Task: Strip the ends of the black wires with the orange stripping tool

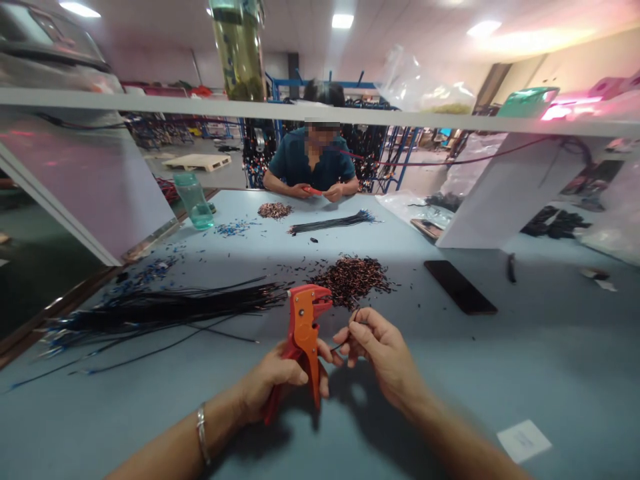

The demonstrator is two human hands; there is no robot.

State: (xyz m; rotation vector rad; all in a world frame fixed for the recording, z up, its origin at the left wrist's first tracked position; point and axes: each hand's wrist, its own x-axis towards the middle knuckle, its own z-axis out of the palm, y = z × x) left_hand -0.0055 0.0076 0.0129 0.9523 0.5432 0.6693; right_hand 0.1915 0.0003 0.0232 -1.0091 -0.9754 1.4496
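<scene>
Two grips: left hand [273, 377] on pliers [303, 321], right hand [385, 348] on wire [339, 347]. It's likely light, bendy; we'd pinch its end.

Factory workshop, blue-grey workbench [525, 363] under a white shelf [350, 115], bundle of black wires [190, 307], red-and-orange hand tool [304, 323], heap of small dark pieces [356, 280], blue rack [360, 85] hung with cables [255, 152], wooden pallet [197, 162] beyond

Rectangular white ceiling lights [343, 21] shone above a long white shelf [175, 103]; a pale wooden pallet [197, 161] lay on the grey floor [223, 180].
</scene>
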